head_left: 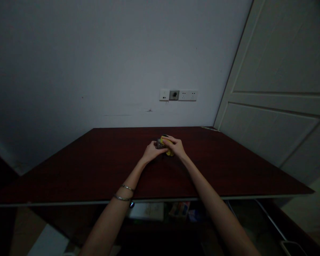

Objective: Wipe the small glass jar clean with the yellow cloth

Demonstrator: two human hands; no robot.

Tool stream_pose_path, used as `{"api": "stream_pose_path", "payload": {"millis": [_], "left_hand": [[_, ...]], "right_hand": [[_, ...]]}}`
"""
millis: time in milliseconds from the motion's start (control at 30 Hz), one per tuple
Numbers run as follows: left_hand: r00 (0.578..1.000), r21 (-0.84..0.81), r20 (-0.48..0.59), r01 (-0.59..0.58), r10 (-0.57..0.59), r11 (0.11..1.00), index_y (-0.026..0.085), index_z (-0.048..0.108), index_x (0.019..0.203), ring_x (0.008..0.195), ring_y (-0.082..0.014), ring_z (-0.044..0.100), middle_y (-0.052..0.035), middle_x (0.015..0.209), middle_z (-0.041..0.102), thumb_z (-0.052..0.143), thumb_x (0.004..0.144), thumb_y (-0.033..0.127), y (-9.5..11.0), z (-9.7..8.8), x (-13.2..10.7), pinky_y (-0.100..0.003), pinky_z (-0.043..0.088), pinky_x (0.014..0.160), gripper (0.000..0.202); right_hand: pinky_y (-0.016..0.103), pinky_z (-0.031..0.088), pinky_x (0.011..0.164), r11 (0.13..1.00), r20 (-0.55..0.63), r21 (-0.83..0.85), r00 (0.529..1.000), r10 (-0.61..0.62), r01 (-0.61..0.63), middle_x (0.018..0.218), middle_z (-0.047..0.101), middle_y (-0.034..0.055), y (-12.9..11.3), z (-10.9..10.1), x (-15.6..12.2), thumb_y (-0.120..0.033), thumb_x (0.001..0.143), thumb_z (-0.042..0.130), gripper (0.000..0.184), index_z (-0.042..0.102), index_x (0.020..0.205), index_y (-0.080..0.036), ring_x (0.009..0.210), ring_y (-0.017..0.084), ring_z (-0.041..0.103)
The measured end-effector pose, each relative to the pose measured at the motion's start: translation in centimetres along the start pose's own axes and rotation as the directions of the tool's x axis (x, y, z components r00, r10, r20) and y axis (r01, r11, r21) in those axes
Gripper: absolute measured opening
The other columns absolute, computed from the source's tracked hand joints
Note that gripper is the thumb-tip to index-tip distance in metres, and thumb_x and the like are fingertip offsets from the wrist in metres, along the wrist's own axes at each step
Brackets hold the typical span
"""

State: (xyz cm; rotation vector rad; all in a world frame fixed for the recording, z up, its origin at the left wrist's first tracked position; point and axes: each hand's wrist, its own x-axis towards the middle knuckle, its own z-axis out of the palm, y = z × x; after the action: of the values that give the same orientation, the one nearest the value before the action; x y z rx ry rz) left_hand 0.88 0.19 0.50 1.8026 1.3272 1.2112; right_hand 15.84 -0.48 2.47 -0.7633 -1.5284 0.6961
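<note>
Converging in the head view above a dark red tabletop (117, 163), the person's two hands work on one small cluster of things. The left hand (151, 152) grips a small dark item (160, 144) from the left, its thumb reaching along the near side, which presumably steadies the piece. The right hand (176, 145) comes in from the right, its fingers closed on a soft-looking yellow piece (163, 139) and holding it against the dark item; this opposed grip probably lets one hand brace while the other presses. The yellow piece shows again just below the right fingers. What exactly the dark item is cannot be told, owing to the dim light and the covering fingers.

Relative to the hands, the dark item lies between them, nearer the left palm, while the yellow piece sits to its right under the right fingers. Both are toward the far side of the tabletop, near the wall (96, 64) that bears a row of sockets (188, 95).
</note>
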Motion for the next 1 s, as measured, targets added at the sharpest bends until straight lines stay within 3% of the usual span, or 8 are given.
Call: {"api": "stream_pose_path", "payload": {"millis": [100, 200, 533, 667, 800, 1000], "left_hand": [[1.0, -0.091, -0.003, 0.019, -0.019, 0.996, 0.011, 0.056, 0.096, 0.083, -0.0194, 0.058, -0.0104, 0.094, 0.063, 0.072, 0.052, 0.044, 0.1, -0.1, 0.1, -0.028, 0.044, 0.072, 0.058], [0.999, -0.148, -0.011, 0.035, -0.037, 0.988, 0.011, 0.056, 0.095, 0.083, -0.019, 0.058, -0.0097, 0.092, 0.063, 0.075, 0.05, 0.039, 0.4, -0.1, -0.1, -0.028, 0.044, 0.074, 0.056], [0.997, -0.074, 0.057, -0.042, 0.046, 0.996, 0.011, 0.054, 0.098, 0.082, -0.019, 0.058, -0.0099, 0.092, 0.062, 0.075, 0.047, 0.042, 0.9, -0.4, -0.5, -0.03, 0.045, 0.074, 0.063], [0.991, -0.174, 0.132, 0.029, -0.006, 0.984, 0.011, 0.055, 0.1, 0.075, -0.0168, 0.058, -0.0099, 0.092, 0.062, 0.07, 0.056, 0.045, 1.6, -0.9, -0.7, -0.027, 0.048, 0.065, 0.058], [0.962, -0.225, 0.271, 0.106, -0.043, 0.969, 0.014, 0.055, 0.103, 0.063, -0.0147, 0.057, -0.0078, 0.086, 0.062, 0.062, 0.062, 0.052, 1.6, -1.3, -0.7, -0.023, 0.045, 0.045, 0.056], [0.944, -0.258, 0.323, 0.16, -0.071, 0.953, 0.012, 0.056, 0.099, 0.048, -0.01, 0.051, -0.004, 0.07, 0.06, 0.058, 0.065, 0.055, 0.9, -1.3, -0.4, -0.021, 0.043, 0.038, 0.055]], "right_hand": [[0.037, 0.037, 0.095, 0.996, 0.078, -0.027, 0.994, -0.078, 0.081, 0.113, 0.059, 0.0052, -0.7, -0.1, -0.2, -0.036, 0.065, 0.066, 0.025, 0.069, 0.086, -0.024, 0.107, 0.022, 0.052], [0.038, 0.037, 0.095, 0.995, 0.071, -0.043, 0.993, -0.092, 0.095, 0.111, 0.06, 0.0053, -1.0, -0.1, -0.3, -0.038, 0.066, 0.064, 0.025, 0.069, 0.087, -0.025, 0.106, 0.022, 0.053], [0.036, 0.045, 0.086, 0.999, -0.054, 0.018, 0.998, 0.039, -0.038, 0.097, 0.067, 0.0053, -0.1, 0.3, 0.1, -0.043, 0.071, 0.055, 0.034, 0.067, 0.093, -0.02, 0.092, 0.022, 0.06], [0.033, 0.04, 0.091, 0.994, 0.138, 0.089, 0.989, 0.053, -0.066, 0.112, 0.06, 0.0024, -0.4, -0.3, 0.1, -0.035, 0.071, 0.054, 0.04, 0.058, 0.108, -0.023, 0.104, 0.021, 0.054], [0.032, 0.043, 0.086, 0.98, 0.365, 0.166, 0.93, 0.04, -0.107, 0.118, 0.055, 0.0026, -1.2, -1.2, -0.3, -0.027, 0.063, 0.056, 0.061, 0.044, 0.123, -0.024, 0.106, 0.023, 0.052], [0.034, 0.038, 0.095, 0.986, 0.427, 0.147, 0.904, 0.009, -0.079, 0.13, 0.043, 0.0067, -1.1, -0.8, -0.7, -0.024, 0.056, 0.069, 0.084, 0.03, 0.131, -0.025, 0.116, 0.022, 0.044]]}}
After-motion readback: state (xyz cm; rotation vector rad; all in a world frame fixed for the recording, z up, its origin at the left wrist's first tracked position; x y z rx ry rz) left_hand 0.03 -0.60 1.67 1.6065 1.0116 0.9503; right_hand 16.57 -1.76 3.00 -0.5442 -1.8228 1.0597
